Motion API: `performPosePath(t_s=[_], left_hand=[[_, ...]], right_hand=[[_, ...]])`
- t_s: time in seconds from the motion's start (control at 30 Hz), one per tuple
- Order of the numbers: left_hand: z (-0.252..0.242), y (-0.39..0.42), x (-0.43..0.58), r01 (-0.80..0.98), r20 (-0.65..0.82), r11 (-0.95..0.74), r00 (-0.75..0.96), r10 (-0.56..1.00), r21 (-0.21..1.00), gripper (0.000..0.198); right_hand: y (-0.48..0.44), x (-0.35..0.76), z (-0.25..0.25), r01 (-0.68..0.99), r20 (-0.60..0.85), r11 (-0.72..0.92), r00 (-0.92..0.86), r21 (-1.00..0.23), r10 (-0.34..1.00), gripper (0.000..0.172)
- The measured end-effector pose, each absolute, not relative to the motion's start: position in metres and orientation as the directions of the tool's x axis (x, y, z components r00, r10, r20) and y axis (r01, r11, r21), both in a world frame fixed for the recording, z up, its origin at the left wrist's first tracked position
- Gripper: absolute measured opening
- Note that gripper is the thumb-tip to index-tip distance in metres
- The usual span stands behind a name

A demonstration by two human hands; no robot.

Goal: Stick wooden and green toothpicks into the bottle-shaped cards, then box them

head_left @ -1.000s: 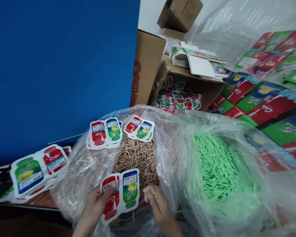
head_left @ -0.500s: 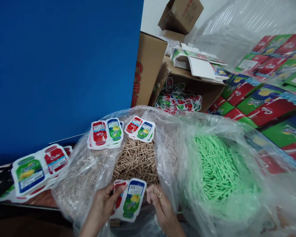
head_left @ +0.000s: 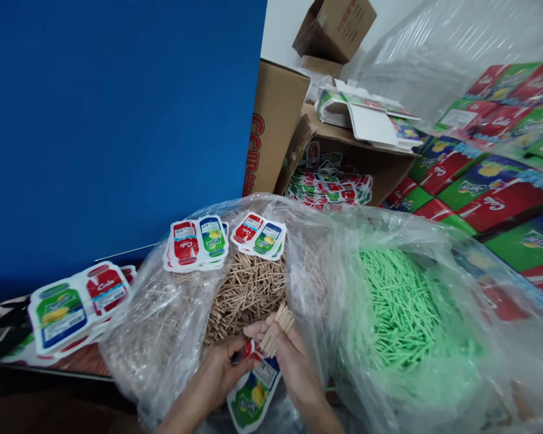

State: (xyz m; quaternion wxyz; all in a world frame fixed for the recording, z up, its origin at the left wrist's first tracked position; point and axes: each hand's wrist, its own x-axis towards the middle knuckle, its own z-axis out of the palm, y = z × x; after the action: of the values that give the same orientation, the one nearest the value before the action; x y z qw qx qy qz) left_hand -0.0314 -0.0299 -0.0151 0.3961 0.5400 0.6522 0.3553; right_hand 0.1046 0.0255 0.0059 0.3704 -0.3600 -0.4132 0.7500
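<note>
The left hand (head_left: 219,374) pinches a printed card (head_left: 253,395), apparently folded, above the open bag of tan sticks (head_left: 247,289). The right hand (head_left: 292,367) grips a small bundle of sticks (head_left: 278,328) against the card's upper edge.

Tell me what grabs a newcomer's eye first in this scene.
A big blue panel fills the upper left. At centre right, a clear plastic bag of bright green sticks lies beside a bag of tan wooden sticks. At the bottom, the right hand pinches a stick bundle and the left hand holds a printed soda-bottle sleeve.
</note>
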Motion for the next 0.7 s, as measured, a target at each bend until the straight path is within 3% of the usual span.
performPosePath(t_s=[0.2,0.43,0.53,0.7], left_hand=[[-0.023,-0.032,-0.031,0.453,-0.109,0.120,-0.049,0.993,0.884,0.017],[-0.019,-0.031,-0.027,0.041,-0.276,0.282,-0.119,0.954,0.958,0.020],[-0.017,-0.030,-0.027,-0.041,-0.327,0.324,-0.134,0.936,0.945,0.024],[-0.022,-0.029,-0.029,-0.104,-0.362,0.352,-0.108,0.926,0.930,0.028]], right_hand=[[0.027,0.096,0.006,-0.249,-0.261,-0.419,-0.488,-0.873,0.833,0.037],[0.024,0.097,0.005,-0.131,-0.216,-0.299,-0.435,-0.945,0.874,0.043],[0.020,0.100,0.002,-0.066,-0.217,-0.268,-0.419,-0.961,0.882,0.045],[0.016,0.099,-0.004,-0.214,-0.170,-0.259,-0.360,-0.942,0.917,0.044]])
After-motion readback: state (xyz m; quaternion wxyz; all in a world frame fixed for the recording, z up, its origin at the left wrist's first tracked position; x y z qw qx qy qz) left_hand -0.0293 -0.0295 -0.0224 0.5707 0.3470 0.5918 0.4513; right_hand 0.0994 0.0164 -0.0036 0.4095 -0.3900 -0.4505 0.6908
